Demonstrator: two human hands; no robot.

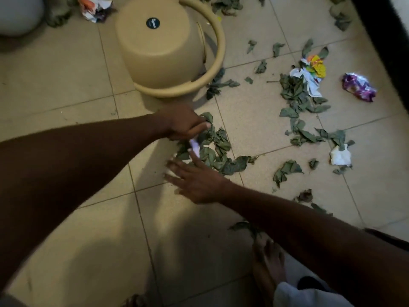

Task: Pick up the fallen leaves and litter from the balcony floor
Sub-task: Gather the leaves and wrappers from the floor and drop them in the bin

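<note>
Left hand: curled closed at the leaf pile; whether it grips leaves, cannot tell.
Right hand: fingers spread flat, holding nothing, just beside that pile.

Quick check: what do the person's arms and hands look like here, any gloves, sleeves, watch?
Both forearms are bare from the frame edge down to the wrist, with no sleeves in view. The left hand and right hand wear no gloves. No watch, band or ring is visible, though motion blur softens the right hand's fingers.
</note>
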